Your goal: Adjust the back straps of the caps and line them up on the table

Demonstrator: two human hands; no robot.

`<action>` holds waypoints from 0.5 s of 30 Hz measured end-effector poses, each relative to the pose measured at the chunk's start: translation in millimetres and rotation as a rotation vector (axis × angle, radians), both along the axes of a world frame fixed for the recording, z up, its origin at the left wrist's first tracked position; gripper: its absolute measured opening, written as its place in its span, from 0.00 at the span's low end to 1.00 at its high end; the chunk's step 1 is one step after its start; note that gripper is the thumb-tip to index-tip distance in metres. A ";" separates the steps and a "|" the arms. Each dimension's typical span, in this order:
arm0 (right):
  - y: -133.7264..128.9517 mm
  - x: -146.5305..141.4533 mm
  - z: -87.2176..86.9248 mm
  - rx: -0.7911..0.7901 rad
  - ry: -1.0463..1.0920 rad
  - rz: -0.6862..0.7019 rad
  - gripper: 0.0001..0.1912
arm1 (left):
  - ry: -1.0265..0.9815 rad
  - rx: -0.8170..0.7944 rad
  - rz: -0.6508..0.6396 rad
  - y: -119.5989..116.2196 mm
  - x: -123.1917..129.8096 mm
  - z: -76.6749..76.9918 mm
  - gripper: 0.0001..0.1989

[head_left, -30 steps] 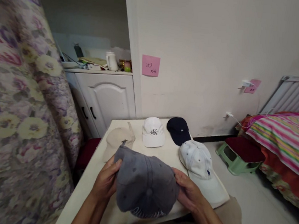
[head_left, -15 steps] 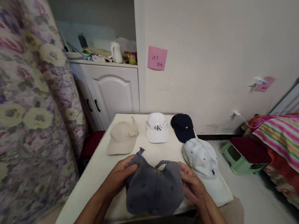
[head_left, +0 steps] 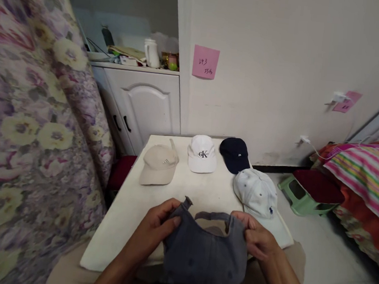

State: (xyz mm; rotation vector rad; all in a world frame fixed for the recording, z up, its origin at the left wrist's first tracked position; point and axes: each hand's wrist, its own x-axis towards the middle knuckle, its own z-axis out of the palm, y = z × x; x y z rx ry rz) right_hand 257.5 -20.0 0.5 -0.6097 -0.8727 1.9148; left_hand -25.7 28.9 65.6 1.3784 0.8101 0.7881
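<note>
A dark grey-blue baseball cap (head_left: 206, 256) hangs between my two hands at the table's near edge, its back strap loose and unfastened at the top. My left hand (head_left: 158, 224) pinches the cap's left rim, thumb on the outside. On the opposite rim, beside the strap's base, my right hand (head_left: 259, 237) has its fingers closed. Beyond them lie a beige cap (head_left: 159, 163), a white cap with black CK letters (head_left: 202, 154), a navy cap (head_left: 233, 155) and a pale blue cap (head_left: 255, 192) whose brim reaches over the table's right edge.
The caps rest on a small cream table (head_left: 123, 225) against the wall. A floral curtain (head_left: 40, 144) hangs at left, near a white cabinet (head_left: 146, 106). To the right stand a green stool (head_left: 300, 196) and a bed with a striped cover (head_left: 369, 174).
The grey-blue cap has moved slightly right and toward me, and its back opening is spread wider with the strap arching across. My hands keep hold of it; the view has shifted slightly.
</note>
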 end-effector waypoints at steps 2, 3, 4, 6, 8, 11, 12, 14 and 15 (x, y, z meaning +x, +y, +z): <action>-6.6 1.1 0.1 0.018 -0.009 0.032 0.22 | 0.038 -0.011 -0.020 -8.0 0.7 -1.0 0.12; -9.9 1.0 0.3 0.023 -0.008 0.030 0.21 | 0.045 -0.023 -0.034 -12.1 1.4 -2.7 0.13; -13.0 0.6 0.5 0.024 -0.010 0.028 0.19 | 0.046 -0.037 -0.048 -16.0 2.3 -5.1 0.14; -18.5 -0.3 1.0 0.040 -0.002 0.012 0.15 | 0.037 -0.066 -0.076 -23.2 3.6 -11.1 0.15; -22.1 -0.7 1.4 0.066 0.010 -0.004 0.13 | 0.024 -0.059 -0.092 -28.9 4.1 -16.0 0.15; -24.1 0.6 2.5 0.092 0.016 -0.002 0.14 | 0.019 0.006 -0.107 -35.2 3.8 -15.8 0.12; -24.3 1.4 3.2 0.095 0.008 0.012 0.15 | 0.018 0.021 -0.109 -37.0 3.9 -13.6 0.12; -24.3 3.1 5.0 0.097 -0.018 0.051 0.18 | 0.016 0.041 -0.117 -40.6 5.0 -7.3 0.10; -24.2 3.7 6.4 0.100 -0.033 0.069 0.19 | 0.015 0.049 -0.121 -42.2 5.9 -4.0 0.10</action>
